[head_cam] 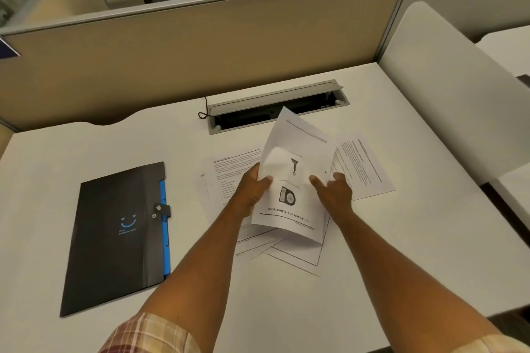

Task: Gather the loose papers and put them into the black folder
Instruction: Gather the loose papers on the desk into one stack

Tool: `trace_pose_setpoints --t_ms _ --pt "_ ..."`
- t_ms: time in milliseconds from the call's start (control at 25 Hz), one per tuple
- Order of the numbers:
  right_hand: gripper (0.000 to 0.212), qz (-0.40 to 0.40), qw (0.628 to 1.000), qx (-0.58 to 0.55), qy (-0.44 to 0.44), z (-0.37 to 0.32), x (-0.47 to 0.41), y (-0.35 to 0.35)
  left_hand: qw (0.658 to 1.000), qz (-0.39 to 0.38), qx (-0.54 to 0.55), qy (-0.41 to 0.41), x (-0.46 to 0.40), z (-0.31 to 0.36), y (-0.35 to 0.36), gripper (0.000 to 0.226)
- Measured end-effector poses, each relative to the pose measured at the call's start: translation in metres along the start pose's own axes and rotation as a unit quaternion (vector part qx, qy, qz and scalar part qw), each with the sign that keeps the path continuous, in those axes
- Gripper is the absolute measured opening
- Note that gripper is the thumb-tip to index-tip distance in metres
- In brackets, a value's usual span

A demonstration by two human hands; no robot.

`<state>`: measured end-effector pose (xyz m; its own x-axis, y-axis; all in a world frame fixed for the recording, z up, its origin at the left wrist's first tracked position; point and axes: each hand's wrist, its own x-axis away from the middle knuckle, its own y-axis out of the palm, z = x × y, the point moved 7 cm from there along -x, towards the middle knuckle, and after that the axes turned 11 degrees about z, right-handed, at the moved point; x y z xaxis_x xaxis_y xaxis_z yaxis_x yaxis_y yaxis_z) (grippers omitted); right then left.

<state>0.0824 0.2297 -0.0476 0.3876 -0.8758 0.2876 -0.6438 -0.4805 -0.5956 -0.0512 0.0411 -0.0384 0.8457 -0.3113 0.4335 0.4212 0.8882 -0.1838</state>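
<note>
A printed sheet (pixel 295 169) with small pictures and a heading is lifted and curved above the desk. My left hand (pixel 253 189) grips its left edge, thumb on top. My right hand (pixel 334 190) is at its right edge, thumb on the page and fingers loosely spread. Several more loose papers (pixel 364 166) lie fanned out on the desk beneath and beside the held sheet. The black folder (pixel 114 238) lies closed flat to the left, snap strap fastened, blue tabs showing along its right edge.
The white desk (pixel 401 252) has an open grey cable tray (pixel 275 106) just behind the papers, with a thin cord (pixel 203 112) at its left end. A beige partition (pixel 200 46) stands at the back and a white divider (pixel 447 94) on the right.
</note>
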Motion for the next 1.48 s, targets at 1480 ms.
trace_pose_setpoints --t_ms 1480 --pt "0.053 -0.176 0.966 0.13 -0.135 -0.034 0.021 0.105 0.947 0.302 -0.001 -0.113 0.017 -0.063 -0.114 0.041"
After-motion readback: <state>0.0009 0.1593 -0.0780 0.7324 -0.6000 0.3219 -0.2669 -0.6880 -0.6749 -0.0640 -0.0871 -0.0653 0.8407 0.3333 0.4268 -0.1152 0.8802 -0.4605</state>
